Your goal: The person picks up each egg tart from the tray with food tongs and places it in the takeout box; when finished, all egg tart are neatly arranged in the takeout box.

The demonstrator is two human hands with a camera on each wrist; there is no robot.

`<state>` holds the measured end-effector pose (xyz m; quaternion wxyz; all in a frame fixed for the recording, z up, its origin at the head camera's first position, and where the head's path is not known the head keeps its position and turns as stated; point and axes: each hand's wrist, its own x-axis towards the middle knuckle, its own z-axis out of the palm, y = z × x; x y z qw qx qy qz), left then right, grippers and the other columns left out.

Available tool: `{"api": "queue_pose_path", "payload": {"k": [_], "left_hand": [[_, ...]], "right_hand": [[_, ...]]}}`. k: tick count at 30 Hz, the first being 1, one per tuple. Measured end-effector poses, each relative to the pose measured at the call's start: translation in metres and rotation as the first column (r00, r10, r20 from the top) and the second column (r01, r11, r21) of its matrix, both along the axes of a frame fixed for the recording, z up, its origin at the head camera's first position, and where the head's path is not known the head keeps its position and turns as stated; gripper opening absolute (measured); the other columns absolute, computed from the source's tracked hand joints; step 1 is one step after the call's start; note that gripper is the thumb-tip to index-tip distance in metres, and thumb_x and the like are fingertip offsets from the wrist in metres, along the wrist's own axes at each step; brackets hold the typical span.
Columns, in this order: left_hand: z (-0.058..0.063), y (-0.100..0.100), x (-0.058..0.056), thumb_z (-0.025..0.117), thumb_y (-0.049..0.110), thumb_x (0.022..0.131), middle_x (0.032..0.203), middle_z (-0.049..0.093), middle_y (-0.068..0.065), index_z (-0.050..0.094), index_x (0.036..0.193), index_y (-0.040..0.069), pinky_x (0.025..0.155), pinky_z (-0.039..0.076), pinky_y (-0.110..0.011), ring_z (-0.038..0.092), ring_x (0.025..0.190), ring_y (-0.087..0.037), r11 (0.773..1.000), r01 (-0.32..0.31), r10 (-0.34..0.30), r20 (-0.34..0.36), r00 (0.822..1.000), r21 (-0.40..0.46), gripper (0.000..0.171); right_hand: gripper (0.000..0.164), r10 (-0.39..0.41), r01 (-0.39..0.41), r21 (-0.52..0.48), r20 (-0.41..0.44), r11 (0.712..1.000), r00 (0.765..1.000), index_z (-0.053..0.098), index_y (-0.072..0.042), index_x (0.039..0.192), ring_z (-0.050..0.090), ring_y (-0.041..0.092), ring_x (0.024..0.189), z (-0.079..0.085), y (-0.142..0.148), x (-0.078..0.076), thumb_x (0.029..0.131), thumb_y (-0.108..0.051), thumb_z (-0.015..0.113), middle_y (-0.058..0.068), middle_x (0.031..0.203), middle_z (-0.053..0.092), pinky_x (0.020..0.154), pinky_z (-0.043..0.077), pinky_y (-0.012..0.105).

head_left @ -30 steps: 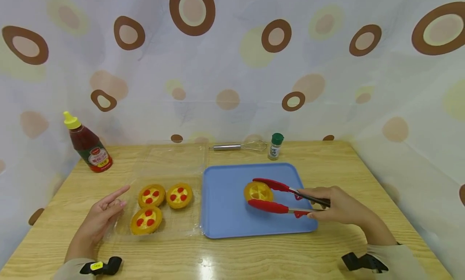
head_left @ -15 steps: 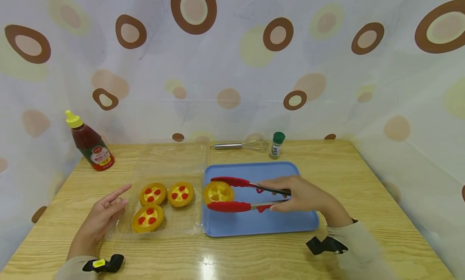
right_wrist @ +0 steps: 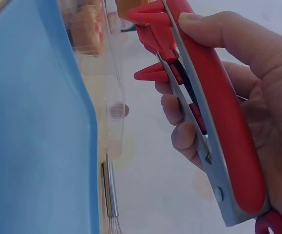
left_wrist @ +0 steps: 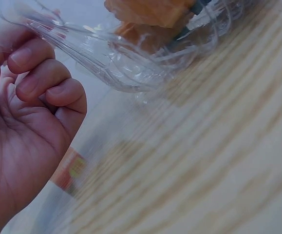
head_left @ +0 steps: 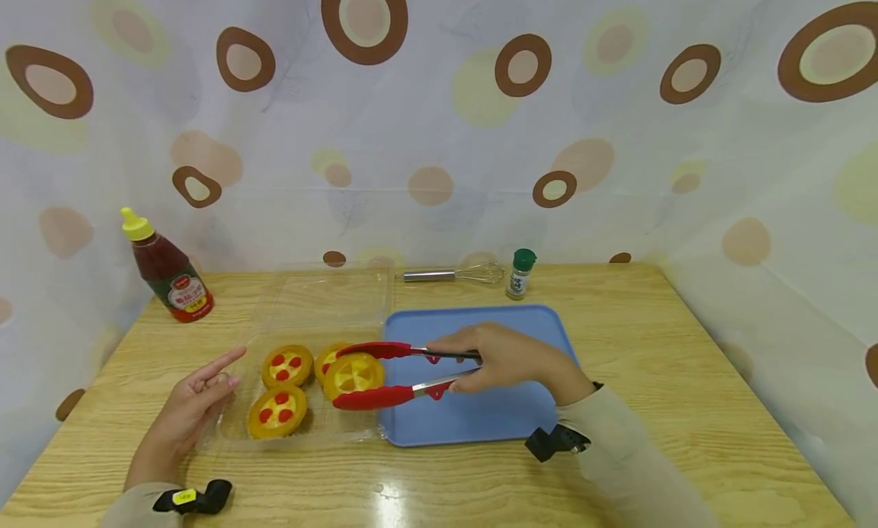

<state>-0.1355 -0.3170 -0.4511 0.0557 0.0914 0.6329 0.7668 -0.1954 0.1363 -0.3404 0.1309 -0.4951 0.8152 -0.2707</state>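
My right hand (head_left: 504,356) grips a pair of red-tipped tongs (head_left: 373,398), whose jaws hold a tart with yellow wedge-shaped pieces (head_left: 357,373). That tart hangs over the right part of an open clear plastic container (head_left: 336,430) and partly covers a tart with red dots (head_left: 325,360). Two more red-dotted tarts, one behind (head_left: 286,366) and one in front (head_left: 277,414), lie in the container's left part. At its left wall is my left hand (head_left: 188,410), thumb and index finger at the plastic edge, the other fingers curled. Close up, the tongs (right_wrist: 223,122) lie between right thumb and fingers.
A blue tray (head_left: 480,425) lies right of the container. Behind stand a whisk (head_left: 432,276) lying flat and a green-capped seasoning jar (head_left: 520,275). A ketchup bottle with a yellow cap (head_left: 171,276) stands at the back left. The container's transparent lid (head_left: 329,296) lies folded back.
My right hand has moved left with the tongs, carrying the tart from above the blue tray to over the container. The left hand has stayed at the container's edge.
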Motion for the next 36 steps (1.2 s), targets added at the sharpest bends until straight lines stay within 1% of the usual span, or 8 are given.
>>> {"api": "queue_pose_path", "payload": {"k": [2, 5, 7, 10, 18, 28, 33, 36], "left_hand": [[0.000, 0.000, 0.000, 0.042, -0.002, 0.099, 0.065, 0.023, -0.003, 0.060, 0.126, 0.031, 0.059, 0.021, -0.032, 0.018, 0.056, -0.021, 1.000, 0.000, 0.000, -0.004, 1.000, -0.001, 0.046], [0.000, 0.000, 0.000, 0.042, -0.002, 0.099, 0.065, 0.023, -0.003, 0.060, 0.125, 0.031, 0.059, 0.020, -0.033, 0.018, 0.056, -0.021, 1.000, 0.004, -0.004, -0.006, 1.000, 0.001, 0.046], [0.000, 0.000, -0.001, 0.041, -0.003, 0.099, 0.064, 0.023, -0.003, 0.060, 0.125, 0.031, 0.058, 0.020, -0.033, 0.018, 0.055, -0.021, 1.000, 0.003, -0.003, -0.006, 1.000, -0.001, 0.047], [0.001, 0.000, -0.001, 0.040, -0.003, 0.099, 0.064, 0.023, -0.003, 0.060, 0.125, 0.031, 0.057, 0.020, -0.033, 0.018, 0.055, -0.021, 1.000, 0.000, 0.000, -0.009, 1.000, -0.010, 0.047], [0.000, 0.000, 0.000, 0.040, -0.003, 0.099, 0.063, 0.023, -0.003, 0.060, 0.125, 0.031, 0.056, 0.019, -0.034, 0.019, 0.054, -0.021, 1.000, -0.003, 0.003, -0.010, 1.000, -0.014, 0.048], [-0.001, 0.000, -0.002, 0.042, -0.001, 0.099, 0.064, 0.025, -0.003, 0.059, 0.126, 0.030, 0.058, 0.021, -0.033, 0.021, 0.056, -0.021, 0.999, -0.013, 0.013, -0.025, 1.000, -0.029, 0.045], [-0.001, 0.000, -0.001, 0.044, 0.000, 0.099, 0.065, 0.026, -0.002, 0.059, 0.126, 0.030, 0.056, 0.026, -0.029, 0.022, 0.057, -0.020, 0.999, -0.021, 0.021, -0.006, 1.000, -0.030, 0.044], [-0.001, -0.001, 0.000, 0.044, -0.001, 0.098, 0.065, 0.026, -0.002, 0.060, 0.125, 0.030, 0.055, 0.031, -0.025, 0.022, 0.057, -0.020, 0.999, -0.026, 0.026, 0.001, 1.000, -0.029, 0.044]], "right_hand": [[0.056, 0.029, -0.029, 0.011, -0.005, 1.000, 1.000, 0.054, -0.005, 0.134, 0.055, 0.008, 0.079, 0.001, -0.007, -0.002, 0.083, -0.021, 0.073, 0.007, 0.121, 0.062, 0.066, 0.045, 0.021], [0.055, 0.066, -0.065, 0.040, -0.021, 0.997, 0.998, 0.054, -0.003, 0.133, 0.061, 0.013, 0.099, 0.001, -0.016, -0.004, 0.084, -0.021, 0.072, 0.009, 0.125, 0.060, 0.080, 0.050, 0.024], [0.055, 0.076, -0.075, 0.061, -0.019, 0.995, 0.997, 0.054, -0.002, 0.133, 0.059, 0.016, 0.110, 0.000, -0.020, -0.004, 0.084, -0.020, 0.072, 0.009, 0.127, 0.059, 0.087, 0.049, 0.026], [0.054, 0.086, -0.084, 0.096, -0.013, 0.992, 0.996, 0.053, -0.002, 0.133, 0.056, 0.018, 0.117, 0.000, -0.027, -0.004, 0.086, -0.020, 0.070, 0.009, 0.129, 0.058, 0.093, 0.047, 0.028], [0.054, 0.126, -0.127, 0.167, 0.015, 0.978, 0.992, 0.051, -0.002, 0.135, 0.055, 0.017, 0.118, 0.001, -0.039, -0.005, 0.087, -0.021, 0.068, 0.009, 0.128, 0.058, 0.094, 0.046, 0.028], [0.054, 0.123, -0.128, 0.201, 0.041, 0.971, 0.992, 0.051, 0.001, 0.134, 0.061, 0.020, 0.109, 0.006, -0.045, -0.009, 0.087, -0.018, 0.069, 0.011, 0.126, 0.059, 0.087, 0.049, 0.025], [0.054, 0.115, -0.123, 0.216, 0.050, 0.969, 0.992, 0.051, 0.001, 0.134, 0.061, 0.019, 0.109, 0.006, -0.045, -0.010, 0.087, -0.019, 0.069, 0.010, 0.127, 0.058, 0.086, 0.049, 0.025], [0.054, 0.129, -0.134, 0.225, 0.039, 0.965, 0.991, 0.051, 0.001, 0.133, 0.061, 0.018, 0.107, 0.007, -0.048, -0.011, 0.087, -0.021, 0.068, 0.010, 0.128, 0.058, 0.085, 0.049, 0.025]]}}
